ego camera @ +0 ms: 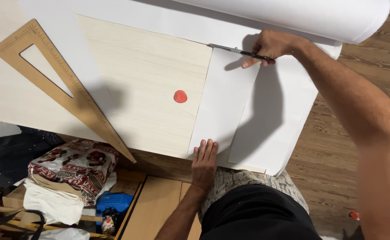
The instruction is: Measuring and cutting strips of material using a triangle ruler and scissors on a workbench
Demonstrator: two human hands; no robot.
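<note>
White sheet material lies across a pale wooden table. My right hand is closed on a pair of scissors at the far end of a cut strip, blades pointing left. At the near table edge my left hand rests flat on the strip's near end, fingers spread. A small red disc sits on the bare wood to the left of the strip.
A large wooden set square lies at the left of the table. A roll of white material runs along the far right. Below the table's left are folded patterned cloth, white fabric and a blue box. Wood floor lies right.
</note>
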